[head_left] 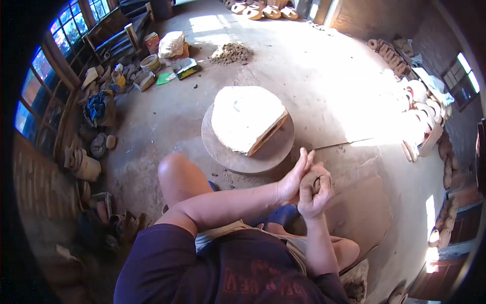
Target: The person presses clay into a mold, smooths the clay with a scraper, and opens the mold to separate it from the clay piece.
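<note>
My right hand [317, 201] is closed around a brown lump of clay [310, 180], with its thumb bent over the near side. Against the lump, my left hand [292, 183] lies with its fingers stretched out and palm turned toward it. Both hands are above my lap, to the right of a round turntable [215, 147]. On that turntable rests a thick pale block [248, 116], its top washed out by sunlight and a gap showing along its right edge.
A heap of crumbled clay [232, 53] lies on the floor ahead. Tubs, boxes and a green packet [165, 78] stand at the left. Clay pots [263, 11] sit at the back, and more pieces [422, 109] are stacked along the right wall. Flat brown sheet [362, 207] beside my knee.
</note>
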A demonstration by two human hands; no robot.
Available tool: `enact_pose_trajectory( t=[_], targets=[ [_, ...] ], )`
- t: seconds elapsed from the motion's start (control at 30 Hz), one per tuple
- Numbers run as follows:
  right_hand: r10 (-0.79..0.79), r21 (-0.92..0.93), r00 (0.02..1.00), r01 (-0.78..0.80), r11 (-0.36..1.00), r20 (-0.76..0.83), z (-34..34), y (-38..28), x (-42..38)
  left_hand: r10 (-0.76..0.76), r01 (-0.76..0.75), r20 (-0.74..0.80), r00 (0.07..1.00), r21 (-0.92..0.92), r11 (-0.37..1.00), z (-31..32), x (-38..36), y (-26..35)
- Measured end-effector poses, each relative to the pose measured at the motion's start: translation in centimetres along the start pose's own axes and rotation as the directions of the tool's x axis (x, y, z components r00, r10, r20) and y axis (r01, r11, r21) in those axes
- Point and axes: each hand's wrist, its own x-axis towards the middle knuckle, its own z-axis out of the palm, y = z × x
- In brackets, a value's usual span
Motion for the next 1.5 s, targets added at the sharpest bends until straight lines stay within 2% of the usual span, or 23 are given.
enact_pose_trajectory(
  t=[0.1, 0.13, 0.2, 0.3, 0.33, 0.4, 0.43, 0.47, 0.53, 0.57, 0.6, 0.7, 0.8, 0.9, 0.93, 1.07, 1.17, 1.27, 1.33, 1.4, 1.43, 1.47, 1.5],
  targets=[
    [0.282, 0.019, 0.940, -0.291, 0.957, 0.190, -2.3, 0.3, 0.1, -0.198, 0.206, -0.101, 0.975, 0.076, 0.976, -1.1, -0.3, -1.7],
    [0.391, 0.168, 0.908, -0.413, 0.895, 0.152, -1.7, 1.2, -1.0, -0.345, 0.342, -0.009, 0.939, 0.152, 0.927, -1.7, -0.7, -1.1],
    [0.269, -0.025, 0.947, -0.268, 0.963, 0.176, -2.2, 1.8, -2.0, -0.616, 0.544, 0.133, 0.776, 0.353, 0.761, -3.6, -1.2, 1.3],
    [0.189, -0.160, 0.947, -0.151, 0.976, 0.261, -2.5, 2.5, -4.0, -0.626, 0.529, 0.010, 0.779, 0.526, 0.666, -5.0, -0.2, -0.4],
    [0.179, -0.166, 0.937, -0.133, 0.977, 0.301, -2.7, 2.3, -4.0, -0.604, 0.542, -0.053, 0.795, 0.510, 0.668, -5.7, 0.1, -0.6],
    [0.331, -0.196, 0.876, -0.277, 0.941, 0.351, -3.3, 1.0, -4.2, -0.196, 0.188, -0.069, 0.978, 0.696, 0.693, -5.8, -0.4, -2.2],
    [0.338, -0.145, 0.891, -0.307, 0.940, 0.303, -3.3, 0.6, -4.0, 0.026, 0.009, -0.034, 0.999, 0.774, 0.633, -5.7, -0.6, -2.6],
    [0.346, -0.092, 0.902, -0.334, 0.938, 0.257, -3.2, 0.4, -3.8, 0.035, -0.084, 0.078, 0.996, 0.841, 0.535, -6.1, -0.5, -2.5],
    [0.416, -0.070, 0.793, -0.433, 0.899, 0.445, -4.2, -0.1, -2.9, 0.032, -0.152, 0.149, 0.988, 0.946, 0.285, -4.1, -1.0, -1.2],
    [0.378, -0.125, 0.800, -0.363, 0.923, 0.466, -4.6, 0.5, -3.3, 0.025, -0.183, 0.181, 0.983, 0.971, 0.153, -3.3, -1.3, -0.9],
    [0.343, -0.179, 0.801, -0.292, 0.939, 0.490, -4.8, 1.3, -4.3, 0.068, -0.242, 0.235, 0.970, 0.960, 0.142, -4.0, -1.0, -1.8],
    [0.307, -0.303, 0.805, -0.166, 0.938, 0.508, -5.2, 2.6, -6.8, -0.020, -0.077, 0.077, 0.997, 0.997, 0.016, -2.4, -1.6, -1.3],
    [0.415, -0.380, 0.801, -0.256, 0.889, 0.431, -5.3, 2.4, -7.6, 0.000, -0.062, 0.063, 0.998, 0.993, 0.102, -3.1, -0.5, -2.8],
    [0.524, -0.268, 0.764, -0.452, 0.851, 0.376, -6.0, 2.6, -7.4, 0.047, -0.259, 0.255, 0.966, 0.951, 0.167, -3.1, 0.5, -3.4],
    [0.554, -0.198, 0.745, -0.519, 0.832, 0.373, -6.4, 2.7, -7.7, -0.085, -0.179, 0.183, 0.979, 0.982, 0.058, -2.2, 0.4, -3.9],
    [0.568, -0.184, 0.714, -0.545, 0.818, 0.409, -7.8, 3.6, -10.0, -0.158, -0.177, 0.161, 0.974, 0.980, -0.092, -0.1, 1.3, -5.7],
    [0.829, -0.131, 0.441, -0.852, 0.507, 0.344, -10.0, 4.4, -12.7, -0.244, -0.086, 0.127, 0.962, 0.982, 0.170, 0.5, 3.9, -7.1],
    [0.864, 0.321, 0.400, -0.898, 0.302, 0.305, -12.4, 0.8, -10.1, -0.143, -0.142, 0.189, 0.972, 0.947, 0.289, 0.0, 8.5, -12.4],
    [0.967, 0.623, 0.246, -0.746, 0.237, -0.073, -12.8, -3.4, -8.6, -0.133, -0.090, 0.149, 0.980, 0.924, 0.372, 2.9, 11.0, -10.5],
    [0.876, 0.751, 0.458, -0.522, 0.405, -0.154, -15.2, -2.8, -10.7, -0.157, -0.060, 0.120, 0.980, 0.936, 0.346, 6.0, 12.4, -10.2],
    [0.662, 0.771, 0.746, -0.375, 0.515, -0.080, -18.2, -1.1, -11.8, -0.189, -0.055, 0.111, 0.976, 0.959, 0.277, 7.6, 12.6, -11.0],
    [0.726, 0.809, 0.676, -0.354, 0.470, -0.126, -21.0, -0.2, -13.4, -0.222, -0.052, 0.098, 0.970, 0.977, 0.207, 8.7, 12.7, -11.6],
    [0.756, 0.804, 0.622, -0.333, 0.493, -0.207, -23.0, 0.1, -14.0, -0.252, -0.028, 0.128, 0.959, 0.931, 0.364, 9.6, 12.4, -11.3]
  ],
)
